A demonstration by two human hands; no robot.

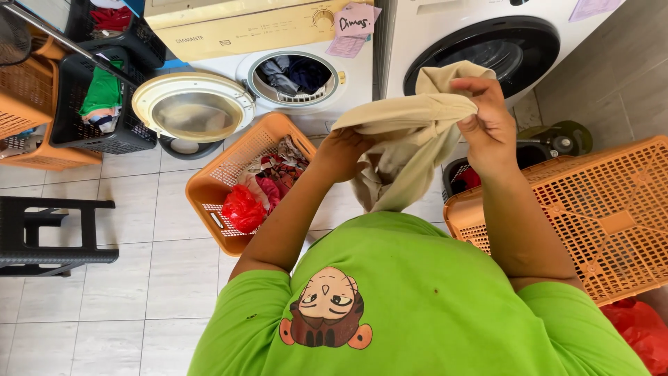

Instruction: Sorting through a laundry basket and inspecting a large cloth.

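Observation:
I hold a beige garment (pixel 410 132) up in front of my chest with both hands. My left hand (pixel 342 154) grips its lower left fold from below. My right hand (pixel 487 125) pinches its upper right edge, with the cloth hanging down between my arms. Below and left of my left hand sits an orange laundry basket (pixel 209 182) holding red and patterned clothes (pixel 261 188). Behind it stands a washing machine with its round door (pixel 193 106) swung open and dark clothes (pixel 292 75) inside the drum.
A second front-loading machine (pixel 480 42) stands at the back right. An upturned orange basket (pixel 598 209) lies at my right, over a red bag (pixel 637 331). Black baskets (pixel 104 104) and orange baskets (pixel 28 104) of clothes stand at the left. A black stool (pixel 49 233) is on the tiled floor.

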